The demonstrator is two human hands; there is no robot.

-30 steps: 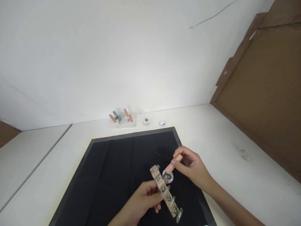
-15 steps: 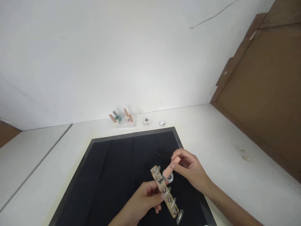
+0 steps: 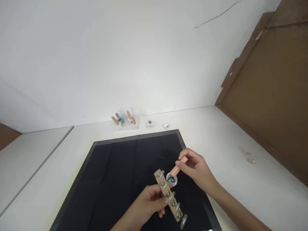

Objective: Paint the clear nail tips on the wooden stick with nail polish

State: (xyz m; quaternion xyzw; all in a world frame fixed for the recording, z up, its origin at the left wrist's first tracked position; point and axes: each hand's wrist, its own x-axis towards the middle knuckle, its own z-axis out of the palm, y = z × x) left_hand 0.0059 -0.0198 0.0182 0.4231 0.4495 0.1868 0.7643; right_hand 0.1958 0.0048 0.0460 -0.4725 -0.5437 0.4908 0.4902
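My left hand (image 3: 154,202) is closed round a wooden strip (image 3: 167,193) set with several metal studs, each bearing a clear nail tip (image 3: 170,196). The strip slants over the black mat. Beside its upper end sits a small round clear dish (image 3: 175,183) with dark, shiny stuff in the middle; a left fingertip is at its edge, and whether it rests on that finger I cannot tell. My right hand (image 3: 196,166) pinches the peach handle of a nail polish brush (image 3: 179,166). Its dark bristle end is down at the dish, apart from the nail tips.
A black mat (image 3: 120,173) with a grey border lies on the white table (image 3: 223,138). At the back stand peach-capped polish bottles (image 3: 132,121), a teal bottle (image 3: 121,120), a small clear-and-white bottle (image 3: 149,124) and a little white dish (image 3: 166,125). A brown panel (image 3: 269,89) is at right.
My right hand has drawn the brush slightly right, so its tip has moved off the strip's nail tips to the round dish. My left hand and the strip hold almost still.
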